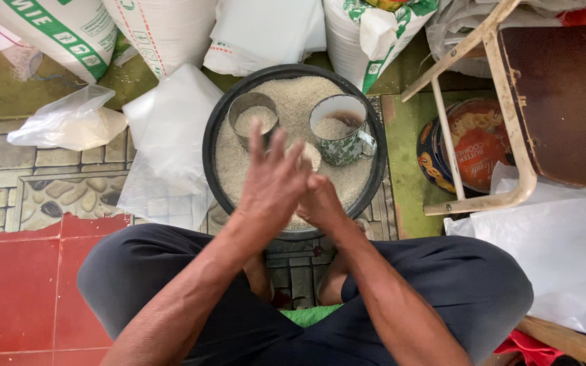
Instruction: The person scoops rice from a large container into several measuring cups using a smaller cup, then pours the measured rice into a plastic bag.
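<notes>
The basin point(220, 135) of rice point(293, 102) sits on the floor just beyond the crossed legs, ringed closely by sacks point(164, 30) behind, plastic bags point(171, 135) to its left and a chair point(510, 108) to its right, leaving open room only on its near side. The left hand point(272, 179) and right hand point(319, 200) are pressed together, fingers straight, over the basin's near rim; grains could fall outside it. The metal can point(252, 116) and patterned mug point(340, 132) standing in the rice at the far side could tip if knocked.

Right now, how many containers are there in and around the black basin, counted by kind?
Black basin of rice: 1
Plain metal can standing in the rice: 1
Patterned mug standing in the rice: 1
Round cookie tin beside the basin, on the floor: 1
Total: 4
</notes>
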